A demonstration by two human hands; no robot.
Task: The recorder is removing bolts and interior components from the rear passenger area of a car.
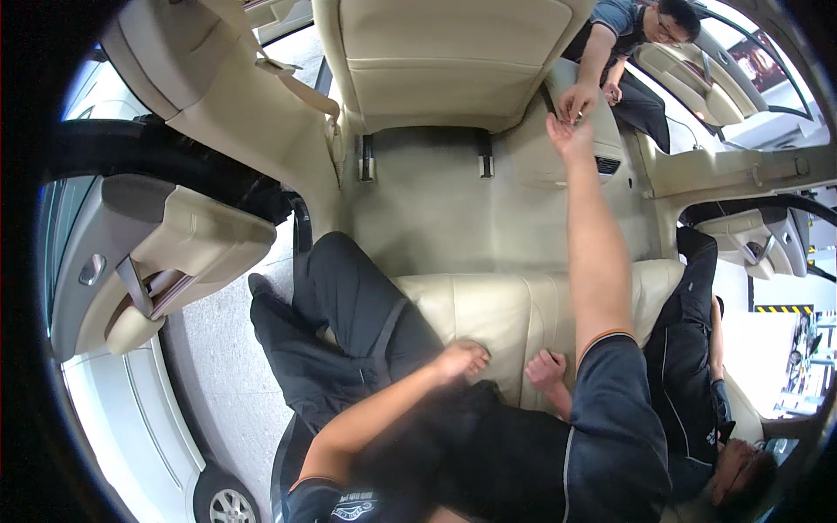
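My right arm stretches forward past the cream front seat, and my right hand (571,137) is open, palm up with its fingers spread. Just above its fingertips is a co-worker's hand (577,102), pinching a small dark item too small to name. My left hand (462,359) is curled closed above the cream rear seat (493,309), near my lap; whatever its fingers hold, if anything, is hidden. Another person's closed hand (547,370) rests to the right of it, beside my right upper arm.
A front seat back (445,78) stands ahead, above the beige floor (418,200). On the left a car door (187,248) hangs open over grey ground. One person (689,375) sits at my right; the co-worker (619,44) leans in at the front right.
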